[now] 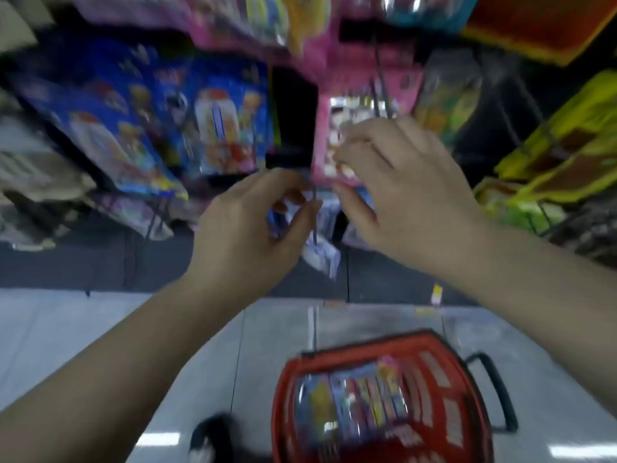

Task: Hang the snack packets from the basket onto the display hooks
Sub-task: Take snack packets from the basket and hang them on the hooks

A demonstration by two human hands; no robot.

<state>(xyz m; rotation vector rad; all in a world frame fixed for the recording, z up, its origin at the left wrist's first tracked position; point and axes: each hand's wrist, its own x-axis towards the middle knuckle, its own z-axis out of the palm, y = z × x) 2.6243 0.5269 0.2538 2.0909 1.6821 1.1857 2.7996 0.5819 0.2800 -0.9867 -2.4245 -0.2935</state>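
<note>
Pink packet (337, 142) sits pinched in the right hand (394, 195), the left hand (247, 228) gripping a thin hook (314, 208) just beside it, red basket (434, 369) far below.

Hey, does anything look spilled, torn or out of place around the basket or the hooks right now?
Nothing stands out. The red basket sits upright on the floor with packets inside, none spilled. The picture is too blurred to judge damage on the hanging packets.
</note>
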